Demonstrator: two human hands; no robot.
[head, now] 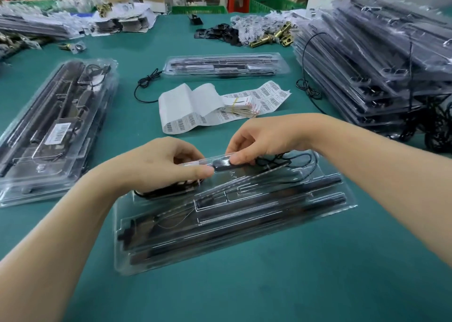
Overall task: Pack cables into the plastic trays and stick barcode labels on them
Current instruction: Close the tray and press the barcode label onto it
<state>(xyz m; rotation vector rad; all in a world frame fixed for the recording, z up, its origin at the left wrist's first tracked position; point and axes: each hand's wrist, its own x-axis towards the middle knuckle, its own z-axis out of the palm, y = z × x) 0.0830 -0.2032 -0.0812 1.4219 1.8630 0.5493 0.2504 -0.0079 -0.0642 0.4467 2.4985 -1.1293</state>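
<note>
one barcode label, text illegible

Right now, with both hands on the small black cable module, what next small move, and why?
Probably lower the small black oblong module into the clear plastic tray: the left hand and right hand pinch it above the tray's far edge, not yet seated.

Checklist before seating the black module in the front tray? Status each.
1. Grip: left hand and right hand both pinch the black module: ok.
2. Module at the tray far edge: ok.
3. Whole cable inside the tray: cannot tell, wrist hides part.
4. Long black rods seated in slots: ok.
5. Barcode on this tray: not ok, none visible.
6. Spare label strip lying beyond the tray: ok.
</note>
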